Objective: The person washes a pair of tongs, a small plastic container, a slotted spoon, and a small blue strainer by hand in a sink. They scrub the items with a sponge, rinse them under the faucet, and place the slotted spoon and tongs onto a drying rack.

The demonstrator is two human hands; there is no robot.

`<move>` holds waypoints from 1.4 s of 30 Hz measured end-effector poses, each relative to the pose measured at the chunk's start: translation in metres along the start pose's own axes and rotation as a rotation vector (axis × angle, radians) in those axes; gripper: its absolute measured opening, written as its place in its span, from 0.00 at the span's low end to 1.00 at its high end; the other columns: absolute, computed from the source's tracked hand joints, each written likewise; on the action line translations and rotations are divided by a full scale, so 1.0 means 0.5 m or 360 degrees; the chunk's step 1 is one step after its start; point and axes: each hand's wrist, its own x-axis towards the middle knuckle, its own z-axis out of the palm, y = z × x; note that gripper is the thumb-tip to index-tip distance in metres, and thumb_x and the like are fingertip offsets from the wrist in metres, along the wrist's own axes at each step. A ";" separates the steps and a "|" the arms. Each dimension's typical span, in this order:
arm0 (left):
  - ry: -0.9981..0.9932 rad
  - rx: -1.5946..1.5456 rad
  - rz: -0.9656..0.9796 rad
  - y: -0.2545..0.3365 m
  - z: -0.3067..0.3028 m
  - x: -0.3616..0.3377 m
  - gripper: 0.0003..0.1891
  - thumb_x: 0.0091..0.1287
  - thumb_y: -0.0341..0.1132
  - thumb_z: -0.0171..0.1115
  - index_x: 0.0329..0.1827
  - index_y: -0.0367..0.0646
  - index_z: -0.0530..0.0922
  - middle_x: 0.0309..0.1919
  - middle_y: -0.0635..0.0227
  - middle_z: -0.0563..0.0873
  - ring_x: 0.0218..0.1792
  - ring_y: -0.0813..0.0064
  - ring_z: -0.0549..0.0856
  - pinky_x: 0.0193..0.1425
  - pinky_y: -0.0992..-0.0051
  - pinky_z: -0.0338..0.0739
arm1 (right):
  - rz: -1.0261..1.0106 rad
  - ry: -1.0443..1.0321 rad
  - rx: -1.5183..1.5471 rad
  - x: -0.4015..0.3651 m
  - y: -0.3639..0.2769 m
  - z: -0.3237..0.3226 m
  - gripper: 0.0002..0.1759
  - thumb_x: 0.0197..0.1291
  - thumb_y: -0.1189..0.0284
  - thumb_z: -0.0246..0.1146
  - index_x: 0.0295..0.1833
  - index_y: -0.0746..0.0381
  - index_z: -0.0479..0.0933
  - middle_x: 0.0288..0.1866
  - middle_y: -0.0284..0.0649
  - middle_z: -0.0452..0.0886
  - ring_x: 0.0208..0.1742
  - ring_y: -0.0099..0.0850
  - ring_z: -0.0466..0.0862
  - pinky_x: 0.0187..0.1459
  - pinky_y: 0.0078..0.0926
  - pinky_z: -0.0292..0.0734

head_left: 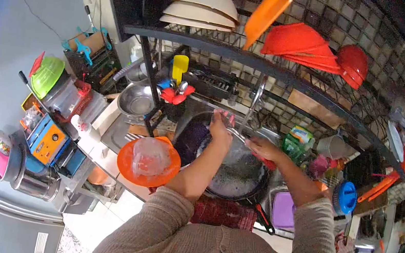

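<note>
Both of my hands are over a large dark pan (237,175) that sits in the sink with soapy water in it. My left hand (220,126) is near the faucet (257,95), its fingers closed on one end of a thin metal utensil (235,133). The utensil's other end meets my right hand (261,148), whose fingers are curled round it. Something red shows under my right hand; its shape is partly hidden. The pan's black and red handle (263,218) points toward me.
An orange plate (123,161) with a clear container stands left of the sink. Above runs a black rack (214,45) with white bowls (202,10) and red bowls (302,44). A green bottle (293,144), a purple container (283,210) and a blue-lidded jar (345,197) are on the right.
</note>
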 end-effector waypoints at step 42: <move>-0.0609 0.0449 -0.0533 -0.019 -0.070 -0.105 0.08 0.64 0.37 0.60 0.42 0.46 0.75 0.38 0.70 0.81 0.44 0.68 0.79 0.54 0.65 0.73 | 0.0303 0.0619 0.0165 -0.336 -0.034 0.046 0.23 0.59 0.53 0.59 0.48 0.62 0.76 0.30 0.49 0.80 0.30 0.44 0.80 0.34 0.34 0.74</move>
